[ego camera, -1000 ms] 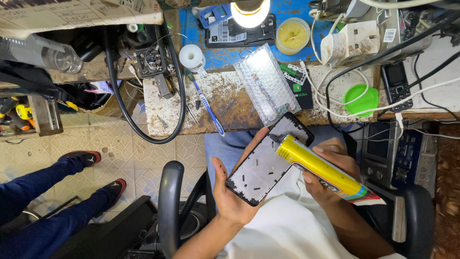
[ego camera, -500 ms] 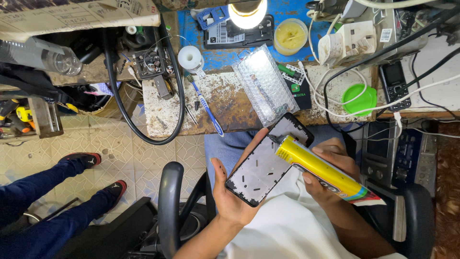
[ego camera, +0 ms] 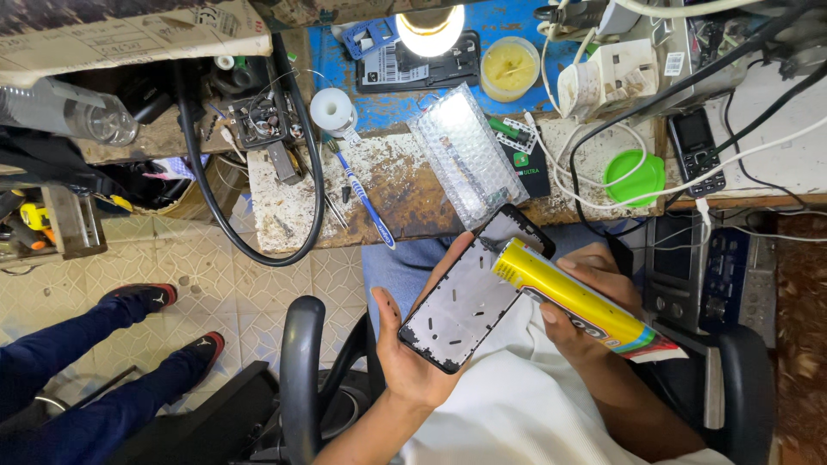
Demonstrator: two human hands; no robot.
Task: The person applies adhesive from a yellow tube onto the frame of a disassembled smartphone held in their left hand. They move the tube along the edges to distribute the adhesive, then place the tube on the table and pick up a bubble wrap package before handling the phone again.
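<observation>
My left hand [ego camera: 412, 362] cradles a phone frame [ego camera: 469, 303] with a black rim and a pale inner face dotted with dark marks, held over my lap. My right hand [ego camera: 594, 297] grips a yellow glue tube [ego camera: 568, 297] with a striped tail end. The tube's dark nozzle touches the phone's upper edge near its far corner.
A worn wooden bench [ego camera: 405, 185] holds a bubble-wrap sleeve [ego camera: 469, 155], blue toothbrush [ego camera: 366, 202], green lid [ego camera: 635, 176], black keypad phone [ego camera: 693, 151], yellow paste jar [ego camera: 509, 69], lit lamp [ego camera: 429, 19] and white cables. Another person's legs [ego camera: 103, 353] stand at the left. Chair armrests [ego camera: 301, 370] flank me.
The tube's nozzle has shifted slightly along the phone's upper edge. Both hands stay in nearly the same place.
</observation>
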